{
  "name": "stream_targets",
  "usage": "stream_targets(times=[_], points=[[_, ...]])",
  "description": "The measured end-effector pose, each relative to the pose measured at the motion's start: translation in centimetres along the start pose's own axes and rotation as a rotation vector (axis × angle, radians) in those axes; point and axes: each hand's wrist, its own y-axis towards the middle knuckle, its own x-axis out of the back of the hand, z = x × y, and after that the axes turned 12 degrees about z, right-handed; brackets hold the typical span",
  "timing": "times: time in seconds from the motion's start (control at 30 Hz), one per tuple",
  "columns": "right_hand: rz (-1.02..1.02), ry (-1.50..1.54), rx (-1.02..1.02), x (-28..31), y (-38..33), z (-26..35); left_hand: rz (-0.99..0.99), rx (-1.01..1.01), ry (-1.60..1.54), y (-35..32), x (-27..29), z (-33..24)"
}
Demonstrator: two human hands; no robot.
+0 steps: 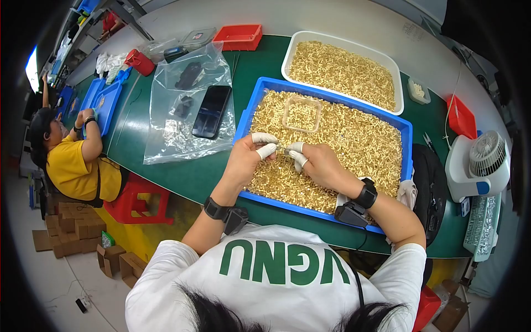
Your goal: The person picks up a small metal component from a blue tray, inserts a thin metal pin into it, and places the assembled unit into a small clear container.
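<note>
**Inspector:** Nearest the lens I log dark hair and a white shirt with green lettering, then both forearms, each with a black wrist strap. Status of the hands?

**Operator:** From my remote seat I see the left hand (247,157) and the right hand (319,164) brought together over the blue tray (250,108), close to its near-left part. White cots cover the fingers (266,150) of both hands. Between them is a small thin metal piece (284,149), pinched from both sides; both sets of fingers are drawn narrow on it. It is held just above the tray's fill.

**Inspector:** Fill?

**Operator:** Small brass-coloured parts (354,138), heaped across the tray. A clear square cup (302,113) sits in them, farther from the person. Behind, a white tray (293,47) holds more of the same parts.

**Inspector:** Step in hand?

**Operator:** My judgement: one piece is being checked or worked between the fingertips, lifted clear of the heap. The next move would call for a firm pinch by one hand before the other lets go, since the piece is tiny and would be lost among the rest if dropped.

**Inspector:** Surroundings?

**Operator:** Green desk (182,171); a black phone (212,110) lying on a clear plastic bag (177,135) to the left; a white fan (478,163) to the right; another person in yellow (74,160) seated farther left.
</note>
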Motion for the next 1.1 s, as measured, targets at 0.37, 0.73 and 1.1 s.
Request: stream_targets(times=[0.37, 0.73, 1.1], points=[[0.171, 0.324, -0.152, 0.5, -0.1, 1.2, 0.059, -0.079, 0.322, -0.2, -1.1, 0.6], [-0.101, 0.707, -0.272, 1.7, 0.5, -0.8, 0.160, -0.151, 1.433, -1.3, -0.9, -1.5], [0.044, 0.262, -0.096, 1.3, -0.1, 0.6, 0.000, -0.048, 0.851, -0.8, -0.6, -0.3]])
